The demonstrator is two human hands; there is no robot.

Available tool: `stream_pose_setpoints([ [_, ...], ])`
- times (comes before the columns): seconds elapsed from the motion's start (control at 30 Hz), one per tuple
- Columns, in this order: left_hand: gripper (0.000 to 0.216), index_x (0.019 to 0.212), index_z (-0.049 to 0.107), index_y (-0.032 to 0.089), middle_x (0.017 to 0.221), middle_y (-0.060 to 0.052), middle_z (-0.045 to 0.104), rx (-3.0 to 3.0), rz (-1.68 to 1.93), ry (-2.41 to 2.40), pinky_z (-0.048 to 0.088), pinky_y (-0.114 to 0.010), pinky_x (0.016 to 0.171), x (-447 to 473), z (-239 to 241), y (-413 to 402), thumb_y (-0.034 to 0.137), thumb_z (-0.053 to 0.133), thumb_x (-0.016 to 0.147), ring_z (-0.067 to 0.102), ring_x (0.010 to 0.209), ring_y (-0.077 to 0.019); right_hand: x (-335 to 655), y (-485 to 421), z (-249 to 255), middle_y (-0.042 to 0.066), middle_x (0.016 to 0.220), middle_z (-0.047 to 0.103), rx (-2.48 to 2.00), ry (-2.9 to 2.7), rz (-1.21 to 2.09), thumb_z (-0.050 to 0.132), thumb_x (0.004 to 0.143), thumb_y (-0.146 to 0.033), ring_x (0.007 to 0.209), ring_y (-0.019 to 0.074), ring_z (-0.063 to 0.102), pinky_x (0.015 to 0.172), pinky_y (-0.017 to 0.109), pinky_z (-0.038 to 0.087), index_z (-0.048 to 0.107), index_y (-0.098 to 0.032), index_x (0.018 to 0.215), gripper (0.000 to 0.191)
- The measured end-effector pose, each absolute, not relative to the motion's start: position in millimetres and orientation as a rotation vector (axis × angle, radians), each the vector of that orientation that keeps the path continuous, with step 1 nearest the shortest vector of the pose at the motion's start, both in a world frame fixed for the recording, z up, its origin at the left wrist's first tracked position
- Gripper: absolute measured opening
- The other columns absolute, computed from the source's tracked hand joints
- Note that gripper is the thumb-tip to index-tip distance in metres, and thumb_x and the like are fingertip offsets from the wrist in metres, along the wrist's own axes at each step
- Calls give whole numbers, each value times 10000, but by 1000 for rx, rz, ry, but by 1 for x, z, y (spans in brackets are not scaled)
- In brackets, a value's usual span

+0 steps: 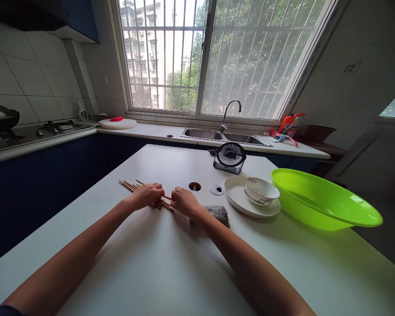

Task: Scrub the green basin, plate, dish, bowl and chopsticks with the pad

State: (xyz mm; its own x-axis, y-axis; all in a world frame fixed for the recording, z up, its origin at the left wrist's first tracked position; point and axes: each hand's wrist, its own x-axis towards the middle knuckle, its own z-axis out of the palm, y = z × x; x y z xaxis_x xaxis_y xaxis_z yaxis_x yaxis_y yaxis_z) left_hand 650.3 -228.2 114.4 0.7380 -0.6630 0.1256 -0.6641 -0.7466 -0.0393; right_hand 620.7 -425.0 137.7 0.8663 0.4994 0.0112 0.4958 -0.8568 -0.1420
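Observation:
Several wooden chopsticks (130, 185) lie in a loose bundle on the white table (158, 263), their tips pointing to the far left. My left hand (149, 195) rests curled over the middle of the bundle, fingers closed down on the sticks. My right hand (183, 201) grips the near ends of the same chopsticks, fingers pinched around them. Both hands sit close together, almost touching. A grey scouring cloth (219, 213) lies just right of my right wrist.
A white plate (237, 199) carries a patterned bowl (260, 190); a lime-green basin (325, 204) sits to its right. A small black fan (230, 158), a round hole (194, 186) and its cap (216, 189) lie beyond. Sink (224, 136) and stove (49, 128) line the far counter.

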Motion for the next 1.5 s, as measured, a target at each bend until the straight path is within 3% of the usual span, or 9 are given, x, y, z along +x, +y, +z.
stream_pose_setpoints([
  [0.23,185,943,663,212,854,-27,686,2899,284,-1071,420,-237,621,648,128,-225,144,491,955,639,762,-165,621,-434,155,100,1006,706,-2783,-769,-49,544,889,-159,799,156,638,607,241,347,716,-132,920,177],
  [0.57,260,1031,690,218,890,-36,699,2660,369,-1052,437,-214,608,640,147,-224,279,441,985,641,705,-126,622,-455,171,32,885,729,-2548,-776,-95,600,908,-175,737,113,628,668,204,415,712,-163,986,137],
  [0.73,242,1039,684,193,928,-53,716,2520,230,-1026,484,-241,678,635,153,-231,282,473,961,661,770,-150,618,-470,166,21,846,730,-2280,-777,-162,628,854,-90,713,111,646,706,217,473,697,-160,1064,232],
  [0.93,243,1022,701,172,900,-61,732,2319,30,-960,518,-247,688,626,162,-244,322,528,941,674,782,-154,606,-486,164,38,930,745,-2144,-774,-217,599,885,-145,750,117,666,725,231,520,664,-177,1164,288],
  [1.13,305,1026,735,160,880,-81,740,2190,-193,-795,530,-256,640,623,158,-255,402,614,885,672,750,-171,598,-506,160,39,882,742,-2106,-732,-194,599,910,-235,703,126,674,710,248,534,700,-185,1111,230],
  [1.3,383,1017,737,145,842,-76,704,2055,-408,-680,519,-251,570,619,157,-262,482,634,866,620,632,-135,604,-520,153,62,971,734,-1974,-782,-152,614,896,-296,630,123,664,630,257,540,713,-187,1064,223],
  [1.5,403,967,739,139,752,-42,633,1969,-552,-672,529,-247,564,614,163,-266,513,635,857,588,623,-123,605,-526,155,53,844,737,-2028,-843,-150,620,902,-352,637,147,664,609,271,532,727,-192,1018,225],
])
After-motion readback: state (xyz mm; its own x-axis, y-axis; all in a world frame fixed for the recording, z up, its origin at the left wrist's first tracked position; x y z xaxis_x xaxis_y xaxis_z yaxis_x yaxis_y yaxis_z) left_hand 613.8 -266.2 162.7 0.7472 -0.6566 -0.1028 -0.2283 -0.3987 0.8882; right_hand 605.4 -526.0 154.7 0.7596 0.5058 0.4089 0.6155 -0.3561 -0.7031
